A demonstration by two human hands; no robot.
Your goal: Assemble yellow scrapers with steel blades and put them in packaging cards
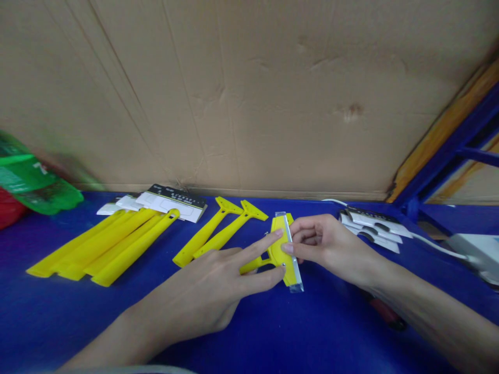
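Yellow scraper [277, 249] between hands, over blue tabletop [257, 348]. Left hand [210, 288]: fingers grasping its head. Right hand [325, 240]: fingers pinching it at silver strip [295, 266]. Hazards: uneven pinch may skew strip; thumb slip could cut skin if strip edge is sharp.

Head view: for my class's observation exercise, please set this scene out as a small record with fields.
Left hand: holding the yellow scraper
Right hand: thumb and fingers pinching its edge, by the metal strip
Beyond left hand: two yellow handles with T-shaped ends
Further left: long yellow pieces, printed cards, green bottle
Surface: blue tabletop
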